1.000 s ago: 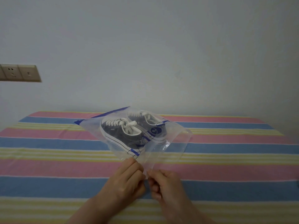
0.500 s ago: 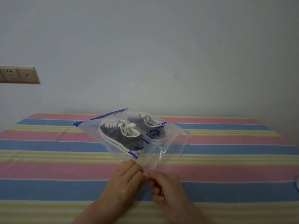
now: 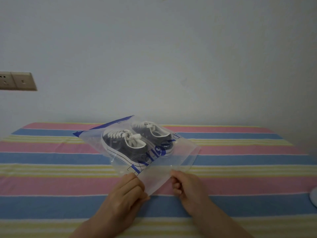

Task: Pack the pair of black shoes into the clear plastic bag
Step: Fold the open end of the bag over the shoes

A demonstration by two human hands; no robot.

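On the striped cloth [image 3: 51, 184] of pink, blue and yellow bands, the clear plastic bag [image 3: 181, 152] is lying at an angle, its blue-edged end pointing away toward the pale wall [image 3: 171, 57] and its near corner coming toward the person. The pair of black shoes [image 3: 130, 143] is sitting inside the bag, side by side, white laces up and white soles showing through the plastic, with blue lettering printed across the film over them. The left hand [image 3: 123, 196] is pinching the bag's near edge between thumb and fingers, closed on the plastic. The right hand [image 3: 187, 188] is doing the same a little to the right, its fingers curled and clamped on the same edge. The two hands are sitting apart, with a flat stretch of empty, cloudy plastic spanning between them. Both forearms are reaching in from the bottom of the view. A wall socket plate [image 3: 17, 81] is showing at the left, on the wall above the cloth. A pale rounded object [image 3: 313, 196] is peeking in at the right edge; what it is cannot be told.
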